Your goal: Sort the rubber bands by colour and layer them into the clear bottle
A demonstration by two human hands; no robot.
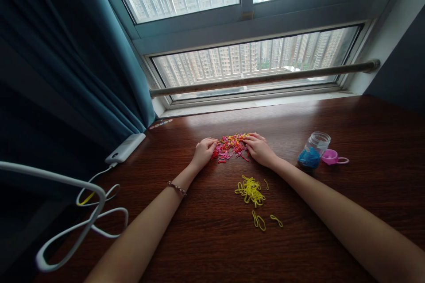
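"What's in the clear jar (318, 140)?"

"A blue clump (309, 158), low down. The pink looped lid (330, 156) lies just beside it."

"And the hands?"

"Stretched forward, left hand (203, 150) and right hand (260, 148) flank the multicoloured rubber-band pile (231, 145) on the table (206, 239), fingers curved; pinching or not, I can't tell. Yellow rubber bands (250, 191) lie between the forearms (154, 221)."

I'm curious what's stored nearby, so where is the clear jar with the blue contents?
In the head view, the clear jar is on the right of the brown table, to the right of the person's right hand and beside the pink lid.
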